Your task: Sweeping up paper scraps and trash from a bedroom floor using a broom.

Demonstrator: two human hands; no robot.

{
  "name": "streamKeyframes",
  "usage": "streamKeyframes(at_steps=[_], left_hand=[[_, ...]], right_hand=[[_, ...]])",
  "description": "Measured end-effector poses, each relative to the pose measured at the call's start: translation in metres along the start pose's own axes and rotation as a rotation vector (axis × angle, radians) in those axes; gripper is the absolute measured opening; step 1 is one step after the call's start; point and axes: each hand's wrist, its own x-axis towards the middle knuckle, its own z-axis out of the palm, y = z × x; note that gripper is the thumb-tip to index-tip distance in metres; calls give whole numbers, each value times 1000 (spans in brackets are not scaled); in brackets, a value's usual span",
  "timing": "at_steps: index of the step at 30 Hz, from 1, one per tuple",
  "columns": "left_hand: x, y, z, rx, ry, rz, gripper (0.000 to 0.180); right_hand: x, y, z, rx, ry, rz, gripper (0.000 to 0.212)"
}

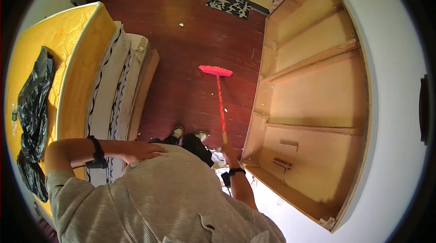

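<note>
A broom (220, 97) with a bright pink head and a red patterned stick stands out over the dark red floor. Its bristle end touches down ahead of my feet, or nearly so; I cannot tell which. My right hand (228, 151) is closed round the upper end of the stick, low in the view. My left hand (144, 151) lies flat against the grey shirt (177, 188) at my waist, fingers stretched and holding nothing. Small white scraps (181, 25) are scattered on the floor (181, 52), some beside the stick.
On the left stands a yellow mattress (81, 57) with a black plastic bag (36, 102) on it, beside more mattresses (116, 84). A wooden bed-frame box (313, 93) leans along the right wall. A patterned mat (229, 4) lies at the far end. White litter (219, 156) lies near my right hand.
</note>
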Motion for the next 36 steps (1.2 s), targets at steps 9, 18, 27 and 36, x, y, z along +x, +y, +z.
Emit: streamKeyframes(at_steps=[9,18,27,36], left_hand=[[27,-14,-45,-41,78,-21,59],[77,-100,-131,6,12,327,56],[93,-224,-265,-227,-102,688,67],[35,-277,-331,-117,167,462,60]], right_hand=[[-83,100,-16,-22,8,143,41],[-30,56,-69,-164,114,266,44],[52,-43,-172,-354,305,434,46],[110,-157,-193,-511,298,421,48]])
